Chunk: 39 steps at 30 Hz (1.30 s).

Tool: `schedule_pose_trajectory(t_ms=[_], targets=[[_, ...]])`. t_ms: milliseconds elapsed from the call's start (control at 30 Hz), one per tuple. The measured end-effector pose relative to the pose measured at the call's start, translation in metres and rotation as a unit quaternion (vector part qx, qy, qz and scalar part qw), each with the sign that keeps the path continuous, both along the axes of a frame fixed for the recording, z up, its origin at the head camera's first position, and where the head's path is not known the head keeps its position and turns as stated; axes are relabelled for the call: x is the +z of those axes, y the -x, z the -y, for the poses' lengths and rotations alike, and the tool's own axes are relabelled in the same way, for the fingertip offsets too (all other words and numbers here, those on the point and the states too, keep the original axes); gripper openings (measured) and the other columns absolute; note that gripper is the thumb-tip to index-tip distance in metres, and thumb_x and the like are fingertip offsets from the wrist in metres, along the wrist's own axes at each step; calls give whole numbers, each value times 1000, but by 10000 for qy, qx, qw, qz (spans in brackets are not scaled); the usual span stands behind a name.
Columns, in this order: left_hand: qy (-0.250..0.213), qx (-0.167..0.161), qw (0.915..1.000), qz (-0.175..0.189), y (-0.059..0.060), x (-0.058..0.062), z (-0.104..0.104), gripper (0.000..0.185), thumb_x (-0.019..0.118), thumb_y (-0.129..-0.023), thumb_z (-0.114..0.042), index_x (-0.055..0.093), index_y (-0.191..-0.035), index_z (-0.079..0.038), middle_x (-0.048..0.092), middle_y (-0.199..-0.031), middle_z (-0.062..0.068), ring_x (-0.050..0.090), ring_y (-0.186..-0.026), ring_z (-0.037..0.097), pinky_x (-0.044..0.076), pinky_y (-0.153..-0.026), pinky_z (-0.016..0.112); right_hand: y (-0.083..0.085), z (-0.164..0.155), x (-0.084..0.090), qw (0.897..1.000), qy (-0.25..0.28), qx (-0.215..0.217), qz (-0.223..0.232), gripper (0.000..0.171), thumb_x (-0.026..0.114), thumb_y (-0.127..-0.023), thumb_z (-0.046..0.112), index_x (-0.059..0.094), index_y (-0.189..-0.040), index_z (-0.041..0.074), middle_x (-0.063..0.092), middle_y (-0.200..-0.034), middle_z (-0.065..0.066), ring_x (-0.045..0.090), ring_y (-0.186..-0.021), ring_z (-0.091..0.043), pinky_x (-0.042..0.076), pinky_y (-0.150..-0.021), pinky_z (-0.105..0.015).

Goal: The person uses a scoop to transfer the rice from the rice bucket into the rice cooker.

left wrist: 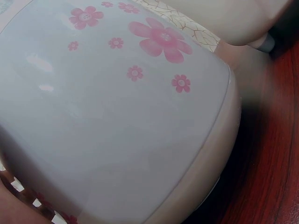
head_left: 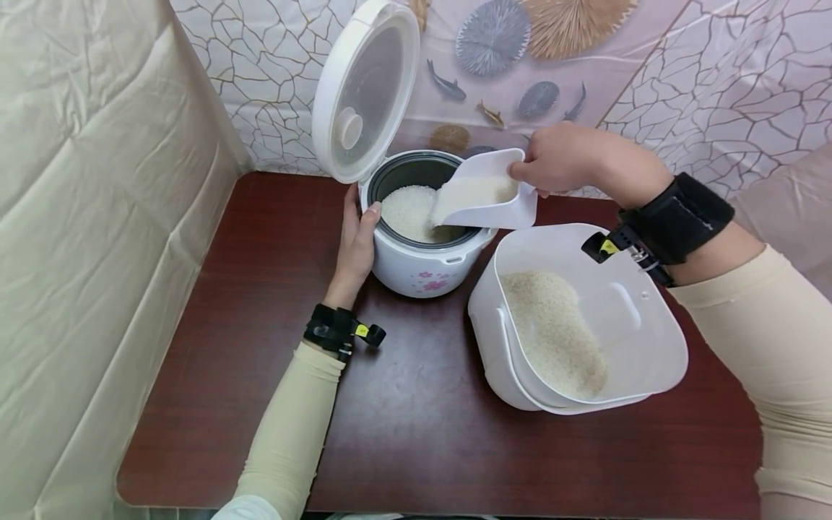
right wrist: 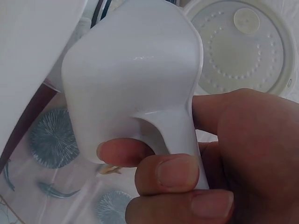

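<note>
A white rice cooker [head_left: 416, 271] with pink flowers stands on the table, its lid [head_left: 367, 94] raised. White rice [head_left: 411, 209] lies in its dark inner pot [head_left: 416, 172]. My left hand [head_left: 354, 245] grips the cooker's left side, thumb up at the rim. The cooker's flowered wall [left wrist: 107, 102] fills most of the left wrist view. My right hand [head_left: 559, 159] holds a white scoop [head_left: 520, 209] by its handle, fingers curled round it in the right wrist view. Tilted down to the left, the scoop has its lip over the pot, with rice still on it.
Right of the cooker is a white rice bin [head_left: 624, 318], its top uncovered, with rice [head_left: 552, 332] heaped toward its left side. Both stand on a dark red-brown table [head_left: 390, 433]. A patterned cloth [head_left: 260, 87] hangs behind, and a beige cloth [head_left: 97, 217] hangs along the left.
</note>
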<state>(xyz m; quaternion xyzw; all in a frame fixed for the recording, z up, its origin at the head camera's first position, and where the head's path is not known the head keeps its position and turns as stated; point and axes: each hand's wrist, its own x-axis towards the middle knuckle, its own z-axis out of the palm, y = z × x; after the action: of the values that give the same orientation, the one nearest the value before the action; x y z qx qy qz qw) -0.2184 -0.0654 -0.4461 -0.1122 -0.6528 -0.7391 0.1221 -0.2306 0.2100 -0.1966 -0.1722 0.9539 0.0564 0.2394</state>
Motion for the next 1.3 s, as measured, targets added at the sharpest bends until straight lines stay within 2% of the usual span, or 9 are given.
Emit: schedule_pose_trajectory(t_ms=[333,433,600,667,767,900,1067,1133,1300], targets=[[52,5,9999,89,-2,4,0,83,50,-98,-43,20,-168,-8,33,-168,12,36,-151,20,25,-123,34,3,2,4,9997,-204,-37,135,54,40,-110,37,75,-102,-3,72,-78,-3,62,-79,-24,45,-73,-40],[82,-28,9999,119,-6,11,0,82,49,-99,-38,19,-167,-4,32,-168,16,36,-151,23,25,-122,34,3,1,5,9995,-297,-11,112,54,39,-110,37,76,-100,-2,72,-78,-2,62,-79,-24,45,-72,-40],[41,-89,9999,139,-18,28,-1,82,48,-98,-34,19,-166,2,33,-167,20,37,-150,25,27,-122,35,3,3,8,9992,-372,124,45,52,39,-108,35,75,-90,2,70,-73,-1,60,-73,-24,44,-70,-39],[9,-79,9999,116,-17,25,-1,83,48,-98,-35,18,-166,0,32,-167,19,37,-150,25,27,-122,36,3,5,10,9990,-420,174,-41,52,39,-107,34,74,-86,3,69,-70,-1,59,-71,-24,43,-70,-40],[-18,-41,9999,95,-8,12,-2,84,49,-97,-38,18,-167,-4,32,-168,17,37,-151,24,26,-123,36,2,11,12,9984,-521,142,-141,51,40,-107,34,72,-83,2,66,-70,-3,57,-70,-25,42,-68,-40],[10,3,10000,80,-1,1,-2,85,50,-97,-42,19,-168,-7,32,-168,13,36,-150,20,25,-123,35,0,17,14,9974,-682,24,-209,49,44,-107,37,70,-90,0,63,-73,-7,57,-72,-26,43,-66,-40],[76,21,10000,34,0,-1,-2,85,50,-97,-46,20,-168,-8,33,-168,10,36,-150,18,26,-123,35,-2,22,16,9964,-792,-99,-288,48,47,-106,39,68,-104,-4,64,-80,-10,60,-80,-30,45,-71,-43],[70,1,10000,35,-3,5,-1,84,49,-98,-43,20,-167,-5,33,-168,12,36,-151,20,25,-123,35,-3,23,17,9956,-858,-177,-347,49,49,-105,41,67,-110,-4,65,-86,-12,59,-87,-33,46,-75,-48],[13,-65,9999,84,-20,29,0,82,49,-98,-34,19,-165,3,31,-167,21,36,-151,26,25,-122,35,-7,25,18,9935,-957,-257,-566,52,50,-105,45,66,-118,-3,65,-102,-19,58,-99,-38,46,-85,-61]])
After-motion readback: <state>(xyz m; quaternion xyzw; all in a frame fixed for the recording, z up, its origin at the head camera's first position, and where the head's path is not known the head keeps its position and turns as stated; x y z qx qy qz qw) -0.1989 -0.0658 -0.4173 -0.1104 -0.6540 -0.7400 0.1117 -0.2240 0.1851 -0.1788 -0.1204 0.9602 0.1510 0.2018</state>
